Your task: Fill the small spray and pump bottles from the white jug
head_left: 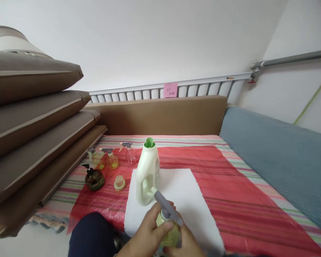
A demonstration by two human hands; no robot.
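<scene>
A spray bottle (171, 237) with a grey trigger head and pale yellow-green contents is held between both hands at the bottom centre. My left hand (149, 232) wraps its neck and upper body, thumb across the front. My right hand (188, 241) grips it from the right, lower down; part of that hand is cut off by the frame edge. Just beyond the nozzle stands a large white jug (147, 171), uncapped, with a green spout in its mouth. Under the jug lies a white mat (180, 185). To the left sits a pale cap (119, 182).
Several more bottles stand at the left: a dark pump bottle (94, 178), a clear spray bottle (130, 155) and a yellowish spray bottle (112, 160). Stacked brown cushions (42, 135) rise on the left. A blue-grey padded panel (278, 157) borders the right. Red sheeting (230, 200) covers the striped cloth.
</scene>
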